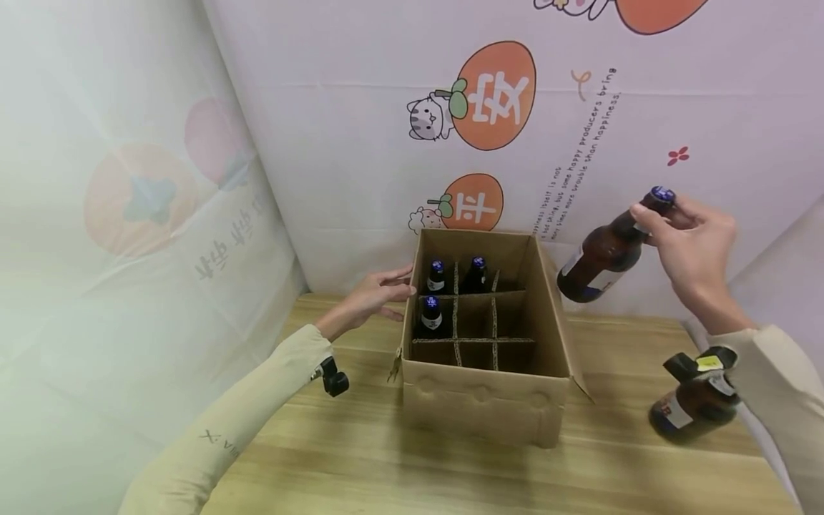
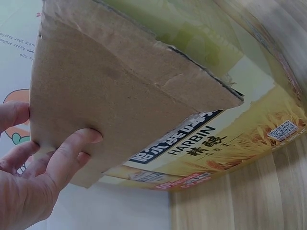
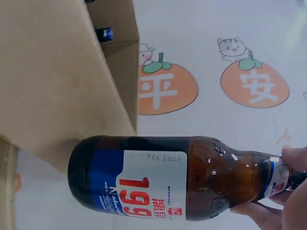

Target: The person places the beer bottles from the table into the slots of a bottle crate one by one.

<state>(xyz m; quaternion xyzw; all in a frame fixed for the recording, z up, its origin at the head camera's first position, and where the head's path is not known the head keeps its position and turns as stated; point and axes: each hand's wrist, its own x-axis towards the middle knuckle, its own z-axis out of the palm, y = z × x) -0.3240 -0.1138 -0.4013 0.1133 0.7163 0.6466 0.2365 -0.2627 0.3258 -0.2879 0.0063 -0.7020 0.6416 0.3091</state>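
My right hand (image 1: 695,239) grips a brown beer bottle (image 1: 601,261) by its neck, raised and tilted beside the carton's right side. In the right wrist view the bottle's white and blue label (image 3: 153,182) shows. A divided cardboard carton (image 1: 483,400) stands on the table, with three capped bottles in its left and back compartments; one is the front-left bottle (image 1: 431,318). My left hand (image 1: 373,293) rests its fingers against the carton's left side, by the back corner. In the left wrist view those fingers (image 2: 72,151) lie straight along a cardboard flap (image 2: 115,72).
Another brown bottle (image 1: 692,411) stands on the wooden table (image 1: 322,458) at the right, partly hidden by the right wrist camera. Printed white cloth (image 1: 347,157) hangs close behind the carton and along the left. A carton flap (image 1: 576,357) juts out at the right.
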